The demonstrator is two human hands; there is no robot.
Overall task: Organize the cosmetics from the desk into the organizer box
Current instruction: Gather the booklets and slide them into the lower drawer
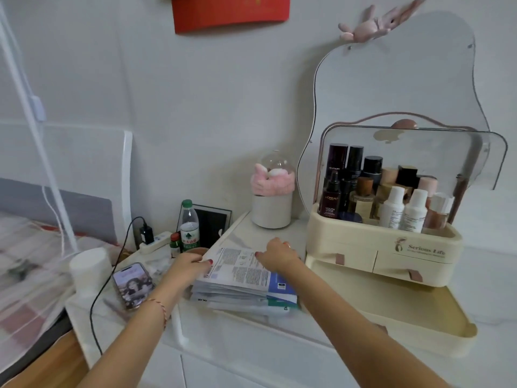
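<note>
Both hands were set on a stack of sheet-mask sachets (240, 278) on the white table (251, 340): the left hand (187, 266) curled round its left edge, the right hand (277, 254) pressed on top, how its fingers lay unclear. Gathering seemed in hand; next, a lift rightward into the organizer box's (383, 247) pulled-out bottom drawer (419, 317). A smartphone (133, 285) and bed (25, 247) lay left.

White bench (251, 340). Stack of sachets (243, 284) lies under both hands. Cream organizer box (386, 247) right of the right hand (278, 254), lowest drawer pulled out. White canister (271, 211) beyond the hands. Phone (133, 285) left of the left hand (187, 266).
</note>
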